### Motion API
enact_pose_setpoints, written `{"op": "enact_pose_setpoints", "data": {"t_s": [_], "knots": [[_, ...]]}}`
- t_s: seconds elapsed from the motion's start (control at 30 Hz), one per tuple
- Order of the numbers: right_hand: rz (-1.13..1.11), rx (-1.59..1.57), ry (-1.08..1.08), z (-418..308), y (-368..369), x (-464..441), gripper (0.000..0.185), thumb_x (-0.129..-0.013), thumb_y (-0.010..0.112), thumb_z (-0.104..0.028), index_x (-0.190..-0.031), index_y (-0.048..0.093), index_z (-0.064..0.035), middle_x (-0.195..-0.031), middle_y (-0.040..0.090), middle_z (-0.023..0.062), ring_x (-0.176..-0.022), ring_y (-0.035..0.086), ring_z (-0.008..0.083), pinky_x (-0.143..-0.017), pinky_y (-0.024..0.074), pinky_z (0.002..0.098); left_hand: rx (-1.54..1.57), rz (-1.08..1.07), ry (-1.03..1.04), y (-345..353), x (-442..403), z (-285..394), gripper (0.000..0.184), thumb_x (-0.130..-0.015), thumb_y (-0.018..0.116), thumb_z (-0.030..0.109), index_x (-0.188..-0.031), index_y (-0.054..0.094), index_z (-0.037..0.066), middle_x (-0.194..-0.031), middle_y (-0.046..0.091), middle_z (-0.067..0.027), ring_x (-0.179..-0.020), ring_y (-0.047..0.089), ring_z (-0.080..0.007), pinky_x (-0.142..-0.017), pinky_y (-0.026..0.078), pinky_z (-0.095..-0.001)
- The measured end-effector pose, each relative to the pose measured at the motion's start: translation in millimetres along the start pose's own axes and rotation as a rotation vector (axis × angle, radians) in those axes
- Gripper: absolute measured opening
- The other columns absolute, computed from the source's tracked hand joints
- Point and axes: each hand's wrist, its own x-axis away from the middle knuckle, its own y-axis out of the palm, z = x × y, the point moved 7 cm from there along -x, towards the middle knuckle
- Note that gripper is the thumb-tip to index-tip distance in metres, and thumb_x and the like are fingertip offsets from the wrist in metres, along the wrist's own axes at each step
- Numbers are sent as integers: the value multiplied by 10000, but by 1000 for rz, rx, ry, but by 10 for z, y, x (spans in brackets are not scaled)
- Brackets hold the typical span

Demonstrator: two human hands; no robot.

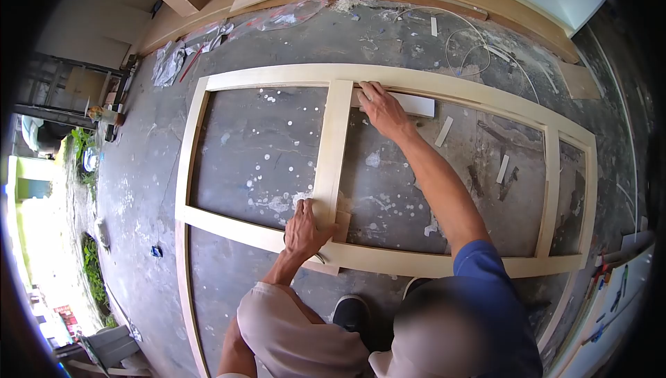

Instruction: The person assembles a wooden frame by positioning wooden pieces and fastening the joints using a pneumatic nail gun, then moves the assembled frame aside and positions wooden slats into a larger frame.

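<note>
A pale wooden frame (331,145) with crossbars lies low over the concrete floor. My left hand (305,232) grips the near joint of its middle crossbar, fingers on the left side and thumb reaching across to the right. Under that joint, small wooden pieces (343,225) stick out. At the far rail, my right hand (383,111) curls its fingers over the inner edge, just right of the crossbar's top end. A white-faced board (415,105) lies beneath the rail beside this hand; whether the fingers touch it is unclear.
Another wooden frame (184,288) lies partly beneath, nearer my feet. A thin cable (479,34) loops on the floor at the far right. Crumpled plastic (168,64) lies at the far left. Offcuts (502,169) show through the frame. Tools (610,301) lie at the right edge.
</note>
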Motion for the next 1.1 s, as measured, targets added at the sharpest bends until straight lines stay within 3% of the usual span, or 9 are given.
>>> {"op": "enact_pose_setpoints", "data": {"t_s": [0.07,0.17,0.23,0.3,0.43,0.57,0.67,0.9,1.1], "knots": [[93,-90,-47,-36,-49,56,302,-893,576,-112,-1152,627,34,-1292,556,182,-1207,526,333,-1058,430,423,1,1,-2,-6,0,-1,804,-711,819,426,-1290,485,-20,-1186,548,-223,-1052,595,-408,-852,500,-513],[180,105,1,21,-381,238,345,-868,636,-152,-1169,629,18,-1376,508,192,-1282,482,330,-1094,379,459,9,4,13,9,0,-28,793,-709,820,424,-1275,489,-22,-1162,552,-224,-1045,600,-413,-849,504,-514],[79,55,318,371,-450,397,438,-870,661,-228,-1241,611,-1,-1441,454,197,-1368,410,330,-1126,323,493,11,12,31,6,-4,-32,790,-708,821,423,-1268,490,-26,-1146,555,-226,-1039,603,-416,-848,506,-515],[76,56,312,558,-461,492,476,-892,649,-277,-1291,593,-24,-1449,446,191,-1378,394,330,-1132,303,514,-49,-6,67,16,-3,-12,806,-742,806,400,-1286,444,-72,-1206,540,-263,-964,659,-444,-821,555,-505],[61,147,252,803,-306,501,562,-951,598,-382,-1434,513,-107,-1452,447,175,-1366,400,332,-1140,258,572,-53,-27,72,30,-7,-4,817,-742,804,401,-1287,439,-85,-1220,537,-274,-966,659,-448,-826,557,-501],[99,253,278,1054,-165,304,576,-974,570,-403,-1478,467,-143,-1460,448,159,-1358,407,324,-1131,232,625,-22,-13,55,10,3,12,824,-733,806,403,-1293,448,-85,-1189,547,-268,-992,639,-440,-834,540,-504],[-139,191,373,1160,-137,237,560,-999,537,-394,-1496,436,-157,-1388,498,146,-1333,432,321,-1098,230,683,12,-5,42,-19,2,9,823,-718,814,400,-1286,465,-82,-1159,558,-257,-1013,622,-431,-841,524,-505],[-219,228,408,1197,-162,168,574,-1005,517,-409,-1519,399,-181,-1389,489,140,-1310,447,323,-1100,243,705,-13,-19,54,-34,-63,64,813,-737,804,395,-1290,448,-84,-1182,548,-264,-986,643,-439,-830,543,-505],[-145,220,377,1268,-110,188,576,-1010,483,-460,-1513,403,-192,-1342,534,153,-1284,475,340,-1114,293,621,-17,-53,41,-52,-152,69,830,-704,834,363,-1281,450,-93,-1204,551,-269,-1006,644,-446,-852,549,-493]]}}
